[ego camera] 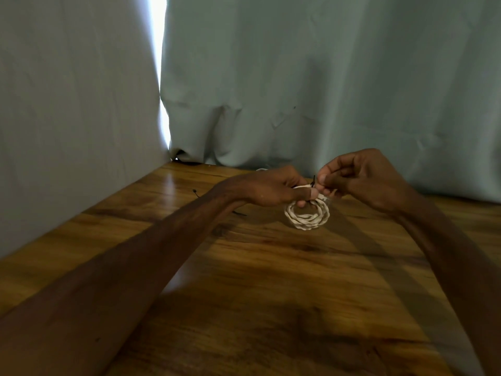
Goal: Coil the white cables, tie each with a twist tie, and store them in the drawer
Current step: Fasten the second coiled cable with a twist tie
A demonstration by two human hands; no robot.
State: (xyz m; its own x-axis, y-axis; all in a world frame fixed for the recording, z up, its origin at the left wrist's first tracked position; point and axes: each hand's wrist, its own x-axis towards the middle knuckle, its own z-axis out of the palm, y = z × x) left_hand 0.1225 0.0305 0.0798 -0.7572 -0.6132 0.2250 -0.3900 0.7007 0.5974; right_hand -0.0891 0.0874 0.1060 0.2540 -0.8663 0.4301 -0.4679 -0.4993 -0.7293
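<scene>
head cam | 1 view | faces forward-down | close over wooden table [271,267] | curtain [298,77] behind

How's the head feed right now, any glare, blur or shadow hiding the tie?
Head view: dim overall; curtain gap blown out, with a glare streak on the table; near forearms soft; the coil, held by the left hand, reads clearly; the tie, pinched by the right hand, shows only as a thin dark sliver.
</scene>
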